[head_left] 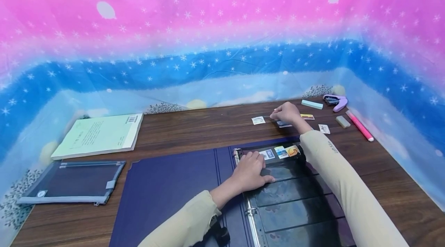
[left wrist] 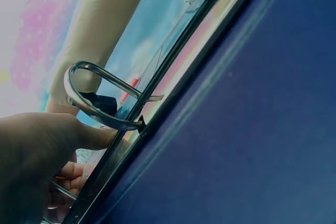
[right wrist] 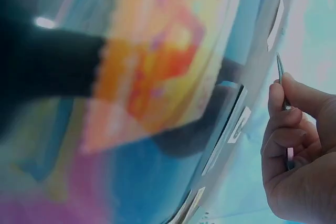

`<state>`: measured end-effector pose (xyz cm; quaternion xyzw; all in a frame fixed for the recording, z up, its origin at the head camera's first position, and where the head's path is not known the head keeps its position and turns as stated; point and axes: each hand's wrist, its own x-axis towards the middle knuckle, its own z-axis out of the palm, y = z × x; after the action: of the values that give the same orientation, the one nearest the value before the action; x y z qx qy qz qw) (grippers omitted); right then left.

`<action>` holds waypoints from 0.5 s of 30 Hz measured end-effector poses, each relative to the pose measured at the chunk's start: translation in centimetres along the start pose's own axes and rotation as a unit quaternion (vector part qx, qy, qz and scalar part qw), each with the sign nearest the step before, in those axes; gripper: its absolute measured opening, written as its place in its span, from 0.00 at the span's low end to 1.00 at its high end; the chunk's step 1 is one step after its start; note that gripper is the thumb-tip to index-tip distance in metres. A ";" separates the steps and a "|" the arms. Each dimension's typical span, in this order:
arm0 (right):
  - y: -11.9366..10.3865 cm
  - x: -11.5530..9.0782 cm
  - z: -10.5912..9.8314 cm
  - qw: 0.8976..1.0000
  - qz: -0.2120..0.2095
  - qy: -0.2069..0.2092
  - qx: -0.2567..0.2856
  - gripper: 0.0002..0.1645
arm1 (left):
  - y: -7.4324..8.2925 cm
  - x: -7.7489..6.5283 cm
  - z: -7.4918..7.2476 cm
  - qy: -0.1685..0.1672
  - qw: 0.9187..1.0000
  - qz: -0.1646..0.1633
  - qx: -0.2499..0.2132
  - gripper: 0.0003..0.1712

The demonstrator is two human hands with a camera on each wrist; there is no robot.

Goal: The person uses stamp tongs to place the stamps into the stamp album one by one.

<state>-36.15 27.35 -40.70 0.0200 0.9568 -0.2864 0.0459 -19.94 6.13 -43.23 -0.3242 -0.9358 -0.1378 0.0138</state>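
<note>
It seems to me that the step in hand is the taking of a loose stamp for the album. The right hand (head_left: 286,112) is reached out over the dark brown wooden table (head_left: 194,131), and its thumb and fingers are closed around slim silver metal tweezers (right wrist: 280,69). Just beside the tweezers' tip lies a small white paper stamp with a grey print (head_left: 258,120), on the table beyond the top edge of the dark blue ring album (head_left: 174,185). The left hand (head_left: 249,170) rests with relaxed fingers, thumb spread apart, on the black pocket page (head_left: 292,193), near its ring side. In the top row of this page are small colourful stamps (head_left: 281,152), partly hidden by that hand. In my judgement, the next move calls for a gentle pinch at the stamp's edge, then a flat, careful carrying to the top row. The head view gives the whole layout, but the tweezers are hardly noticed there; the right wrist view shows them clearly, though whether their tips are parted I cannot tell. Only the left wrist view shows well the curved silver metal ring (left wrist: 69,83) beside the left thumb.
</note>
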 end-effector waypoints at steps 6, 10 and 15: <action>0.0 0.0 -1.0 0.999 0.007 -0.035 0.013 0.16 | -0.1 0.0 -0.2 0.006 1.000 0.001 0.000 0.25; -0.1 0.0 -1.7 0.996 0.014 -0.075 0.042 0.17 | -0.2 0.1 -0.1 0.006 1.000 0.000 -0.006 0.26; 0.0 0.3 -1.8 0.992 0.015 -0.108 0.063 0.17 | -0.1 0.0 0.2 0.005 1.000 0.004 -0.013 0.26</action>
<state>-36.59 28.34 -39.28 0.0065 0.9258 -0.3461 0.1521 -19.98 6.10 -43.43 -0.3271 -0.9326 -0.1515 0.0144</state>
